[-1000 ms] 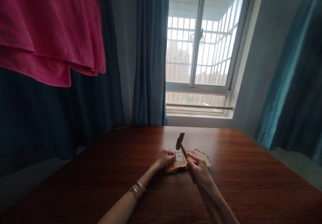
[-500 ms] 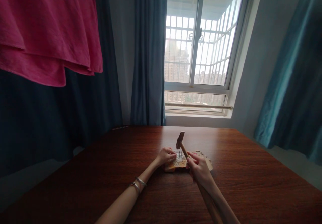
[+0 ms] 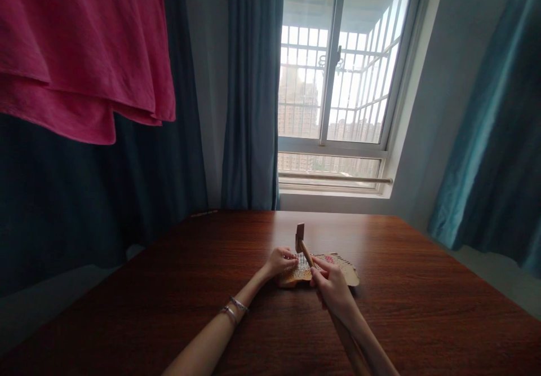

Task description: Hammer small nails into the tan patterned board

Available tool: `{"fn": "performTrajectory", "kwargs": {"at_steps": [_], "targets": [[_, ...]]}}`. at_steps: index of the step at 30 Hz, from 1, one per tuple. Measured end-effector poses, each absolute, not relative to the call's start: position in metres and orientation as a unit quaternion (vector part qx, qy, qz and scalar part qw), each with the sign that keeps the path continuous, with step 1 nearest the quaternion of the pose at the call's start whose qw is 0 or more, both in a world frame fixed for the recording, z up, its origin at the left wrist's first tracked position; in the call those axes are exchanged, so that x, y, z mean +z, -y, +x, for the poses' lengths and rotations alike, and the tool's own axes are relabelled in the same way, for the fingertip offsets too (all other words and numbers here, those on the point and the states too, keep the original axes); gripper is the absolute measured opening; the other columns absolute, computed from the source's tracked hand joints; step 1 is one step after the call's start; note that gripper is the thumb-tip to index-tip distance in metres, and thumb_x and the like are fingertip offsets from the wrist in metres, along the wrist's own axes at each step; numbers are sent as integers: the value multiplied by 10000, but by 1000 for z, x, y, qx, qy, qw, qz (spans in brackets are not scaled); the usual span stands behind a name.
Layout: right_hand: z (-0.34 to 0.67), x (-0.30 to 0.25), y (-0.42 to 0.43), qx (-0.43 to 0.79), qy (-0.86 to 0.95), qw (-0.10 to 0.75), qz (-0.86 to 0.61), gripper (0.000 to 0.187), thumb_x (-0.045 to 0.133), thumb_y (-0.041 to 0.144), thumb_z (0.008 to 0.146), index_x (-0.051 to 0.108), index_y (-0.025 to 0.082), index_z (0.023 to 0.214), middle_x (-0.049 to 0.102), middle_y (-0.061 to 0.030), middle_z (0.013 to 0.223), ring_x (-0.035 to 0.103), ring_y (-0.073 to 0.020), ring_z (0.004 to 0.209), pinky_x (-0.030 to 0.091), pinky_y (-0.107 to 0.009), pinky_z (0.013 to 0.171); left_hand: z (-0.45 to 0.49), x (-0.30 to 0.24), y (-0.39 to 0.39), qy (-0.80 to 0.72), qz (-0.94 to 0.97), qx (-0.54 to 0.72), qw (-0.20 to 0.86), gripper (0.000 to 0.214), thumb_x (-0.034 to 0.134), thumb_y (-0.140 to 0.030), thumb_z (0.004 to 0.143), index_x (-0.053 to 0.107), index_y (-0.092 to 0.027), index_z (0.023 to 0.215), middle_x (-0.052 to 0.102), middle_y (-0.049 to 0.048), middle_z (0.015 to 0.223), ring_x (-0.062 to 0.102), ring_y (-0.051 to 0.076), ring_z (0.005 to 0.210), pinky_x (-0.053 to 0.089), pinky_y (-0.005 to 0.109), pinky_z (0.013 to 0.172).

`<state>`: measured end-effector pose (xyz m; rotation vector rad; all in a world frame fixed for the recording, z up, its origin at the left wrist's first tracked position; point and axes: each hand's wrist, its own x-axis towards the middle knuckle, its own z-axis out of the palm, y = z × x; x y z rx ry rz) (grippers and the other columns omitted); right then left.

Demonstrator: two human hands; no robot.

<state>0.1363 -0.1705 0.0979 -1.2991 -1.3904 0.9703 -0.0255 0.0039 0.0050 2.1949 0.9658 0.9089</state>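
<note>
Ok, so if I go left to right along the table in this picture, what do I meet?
bracelets → left hand → hammer → right hand. The wooden board lies under both hands, so it has no clear place in the order.

A home room: curtained window (image 3: 333, 94), wooden table (image 3: 169, 297), hanging pink cloth (image 3: 80, 49)

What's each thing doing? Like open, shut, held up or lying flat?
hammer, raised over the wooden board
right hand, shut around the hammer's handle
left hand, curled on the board's left end
wooden board, lying flat on the table
window, looks shut
curtains, pulled aside
pink cloth, hanging
</note>
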Motion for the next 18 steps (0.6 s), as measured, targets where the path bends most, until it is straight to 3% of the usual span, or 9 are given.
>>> {"fn": "performTrajectory", "kwargs": {"at_steps": [18], "targets": [[138, 94, 166, 405, 562, 491, -529, 583, 478, 432, 780, 558, 97, 1250, 519, 46, 545, 409, -72, 290, 329, -187, 236, -24, 10, 2, -372, 820, 326, 288, 319, 637, -420, 731, 750, -123, 700, 605, 37, 664, 500, 112, 599, 354, 203, 542]]}}
